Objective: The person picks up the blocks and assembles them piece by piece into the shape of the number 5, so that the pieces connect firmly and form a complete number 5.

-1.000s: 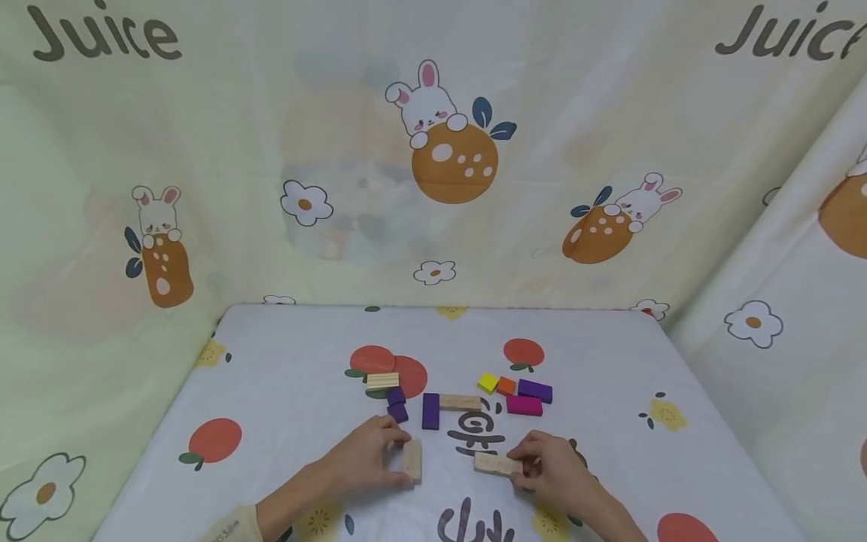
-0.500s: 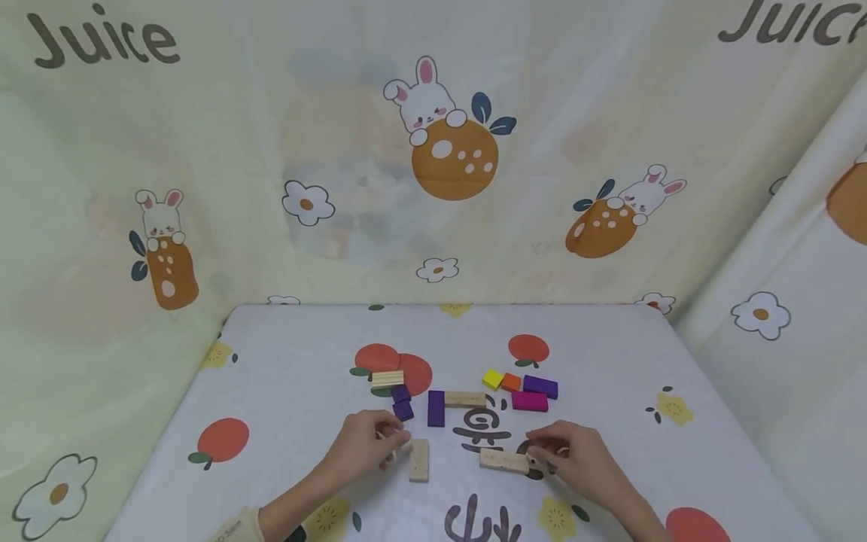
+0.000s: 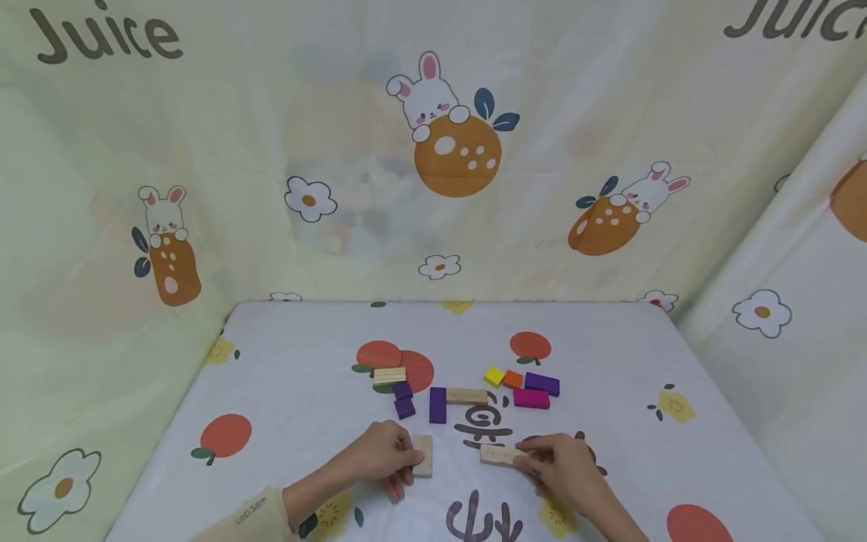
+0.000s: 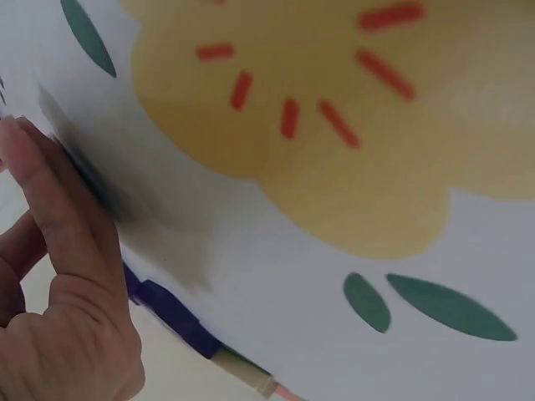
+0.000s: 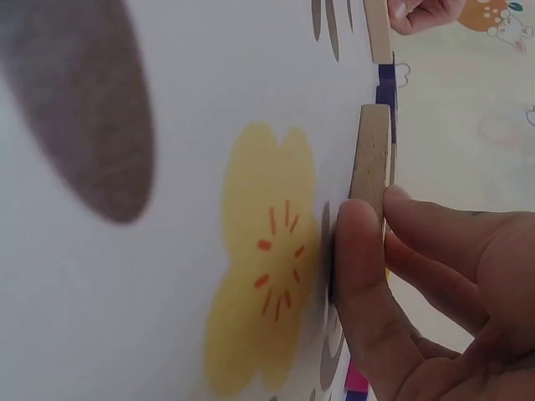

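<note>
On a white, fruit-printed bench [image 3: 305, 391] lies a dark purple rectangular block [image 3: 438, 405]. Nearer the person and to its right, the right hand [image 3: 572, 468] pinches a pale wooden rectangular block [image 3: 497, 455] by the right end; the left end juts free. On the purple block's near side, the left hand [image 3: 379, 455] lays its thumb at the left edge of a second pale wooden rectangular block [image 3: 426, 450]; whether its grip is closed, I cannot tell.

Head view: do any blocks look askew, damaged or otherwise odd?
I see no damage. The two small purple blocks sit skewed to each other, while the long purple block and the wooden block adjoining it form a neat corner. Probably just loose placement.
</note>
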`<state>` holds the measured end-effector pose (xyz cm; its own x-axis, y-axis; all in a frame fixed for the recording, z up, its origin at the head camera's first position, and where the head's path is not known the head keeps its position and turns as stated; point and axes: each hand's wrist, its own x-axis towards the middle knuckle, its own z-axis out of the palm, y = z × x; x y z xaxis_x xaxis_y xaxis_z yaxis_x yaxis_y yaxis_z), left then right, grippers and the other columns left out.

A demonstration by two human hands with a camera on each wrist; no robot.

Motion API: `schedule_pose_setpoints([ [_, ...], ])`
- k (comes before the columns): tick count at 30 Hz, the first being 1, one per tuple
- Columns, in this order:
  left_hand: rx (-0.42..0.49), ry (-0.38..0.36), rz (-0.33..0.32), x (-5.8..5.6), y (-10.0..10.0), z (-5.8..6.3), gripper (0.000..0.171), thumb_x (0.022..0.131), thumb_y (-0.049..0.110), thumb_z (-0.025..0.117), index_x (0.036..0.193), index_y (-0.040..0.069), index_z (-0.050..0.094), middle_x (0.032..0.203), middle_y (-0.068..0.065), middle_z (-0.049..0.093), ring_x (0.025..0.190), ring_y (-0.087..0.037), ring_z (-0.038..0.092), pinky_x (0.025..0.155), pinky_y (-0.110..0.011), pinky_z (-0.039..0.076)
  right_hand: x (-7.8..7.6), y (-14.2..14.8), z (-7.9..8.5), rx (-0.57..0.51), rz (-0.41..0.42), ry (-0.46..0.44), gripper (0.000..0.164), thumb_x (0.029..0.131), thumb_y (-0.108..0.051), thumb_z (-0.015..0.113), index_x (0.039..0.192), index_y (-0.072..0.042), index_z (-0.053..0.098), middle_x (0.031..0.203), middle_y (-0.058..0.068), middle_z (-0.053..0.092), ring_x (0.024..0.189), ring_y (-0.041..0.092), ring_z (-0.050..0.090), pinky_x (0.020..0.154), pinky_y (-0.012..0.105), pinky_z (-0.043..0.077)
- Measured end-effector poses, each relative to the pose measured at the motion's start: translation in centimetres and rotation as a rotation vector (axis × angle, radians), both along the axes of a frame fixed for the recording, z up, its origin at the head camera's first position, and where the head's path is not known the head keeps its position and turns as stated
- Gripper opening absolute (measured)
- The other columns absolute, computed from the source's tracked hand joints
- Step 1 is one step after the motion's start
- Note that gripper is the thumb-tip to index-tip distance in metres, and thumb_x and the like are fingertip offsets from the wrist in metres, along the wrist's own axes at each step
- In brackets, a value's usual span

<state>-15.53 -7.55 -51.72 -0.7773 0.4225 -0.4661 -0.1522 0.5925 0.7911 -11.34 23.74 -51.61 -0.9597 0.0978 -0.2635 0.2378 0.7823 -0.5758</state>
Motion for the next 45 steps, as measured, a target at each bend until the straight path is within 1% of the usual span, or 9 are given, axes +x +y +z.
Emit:
schedule_pose_setpoints([
  [5, 0.019, 0.013, -0.020, -0.3, 0.4, 0.0, 0.021, 0.101, 0.022, 0.072, 0.087, 0.007, 0.068, 0.068, -0.004, 0.072, 0.049, -0.011, 0.065, 0.051, -0.026, 0.058, -0.3, -0.5, 0.3, -0.033, 0.011, -0.017, 0.023, 0.092, -0.022, 0.083, 0.115, -0.018, 0.084, 0.070, -0.003, 0.065, 0.061, 0.013, 0.057, 0.055, 0.024, 0.043],
  [8, 0.020, 0.039, -0.034, -0.4, 0.6, 0.0, 0.022, 0.101, 0.022, 0.072, 0.086, 0.007, 0.068, 0.067, -0.004, 0.072, 0.048, -0.011, 0.063, 0.049, -0.025, 0.056, -0.6, -0.9, 0.6, -0.054, 0.022, -0.030, 0.022, 0.093, -0.020, 0.082, 0.115, -0.017, 0.084, 0.067, -0.002, 0.065, 0.056, 0.014, 0.058, 0.054, 0.025, 0.043],
  [12, 0.010, 0.080, -0.043, -0.7, 1.0, 0.3, 0.023, 0.101, 0.021, 0.072, 0.083, 0.007, 0.068, 0.065, -0.003, 0.071, 0.046, -0.009, 0.061, 0.047, -0.023, 0.054, -1.1, -1.4, 0.9, -0.057, 0.062, -0.001, 0.022, 0.092, -0.017, 0.082, 0.114, -0.016, 0.084, 0.067, -0.002, 0.065, 0.055, 0.013, 0.057, 0.053, 0.024, 0.042],
  [14, 0.005, 0.082, -0.047, -0.9, 1.4, 0.4, 0.023, 0.101, 0.021, 0.072, 0.084, 0.007, 0.068, 0.065, -0.003, 0.071, 0.046, -0.010, 0.060, 0.047, -0.022, 0.053, -1.3, -1.6, 1.1, -0.047, 0.085, 0.016, 0.022, 0.092, -0.015, 0.082, 0.114, -0.015, 0.084, 0.069, -0.002, 0.065, 0.055, 0.013, 0.056, 0.053, 0.024, 0.043],
  [17, 0.003, 0.072, -0.048, -1.0, 1.9, 0.4, 0.023, 0.101, 0.022, 0.072, 0.084, 0.007, 0.068, 0.065, -0.004, 0.070, 0.047, -0.010, 0.060, 0.047, -0.021, 0.052, -1.5, -1.9, 1.2, -0.023, 0.105, 0.033, 0.022, 0.092, -0.014, 0.082, 0.114, -0.014, 0.084, 0.074, -0.002, 0.065, 0.056, 0.012, 0.056, 0.053, 0.023, 0.043],
  [22, -0.007, 0.066, -0.039, -1.3, 2.4, 0.0, 0.023, 0.102, 0.023, 0.072, 0.085, 0.008, 0.068, 0.066, -0.004, 0.070, 0.047, -0.011, 0.061, 0.047, -0.021, 0.052, -1.8, -2.4, 1.1, -0.005, 0.123, 0.066, 0.021, 0.093, -0.013, 0.081, 0.113, -0.016, 0.084, 0.081, -0.001, 0.063, 0.059, 0.011, 0.056, 0.055, 0.021, 0.042],
  [27, -0.010, 0.076, -0.036, -1.7, 2.4, -0.3, 0.023, 0.102, 0.024, 0.072, 0.085, 0.009, 0.068, 0.065, -0.003, 0.070, 0.047, -0.011, 0.061, 0.047, -0.021, 0.052, -2.2, -3.1, 0.7, -0.030, 0.122, 0.072, 0.022, 0.093, -0.012, 0.080, 0.114, -0.017, 0.084, 0.083, 0.000, 0.063, 0.062, 0.012, 0.056, 0.055, 0.021, 0.043],
  [34, 0.010, 0.074, -0.048, -1.8, 2.3, -0.2, 0.023, 0.102, 0.023, 0.071, 0.085, 0.008, 0.067, 0.066, -0.004, 0.070, 0.048, -0.012, 0.062, 0.048, -0.022, 0.054, -2.6, -3.7, 0.3, -0.058, 0.127, 0.089, 0.022, 0.093, -0.011, 0.080, 0.114, -0.016, 0.084, 0.088, 0.000, 0.067, 0.069, 0.012, 0.056, 0.055, 0.021, 0.046],
  [45, 0.018, 0.069, -0.028, -1.8, 2.3, -0.2, 0.020, 0.104, 0.021, 0.069, 0.089, 0.009, 0.069, 0.065, -0.005, 0.069, 0.049, -0.012, 0.064, 0.049, -0.024, 0.055, -3.0, -4.2, 0.0, -0.037, 0.185, 0.132, 0.019, 0.094, -0.013, 0.079, 0.113, -0.017, 0.084, 0.084, -0.003, 0.064, 0.075, 0.012, 0.052, 0.060, 0.020, 0.043],
])
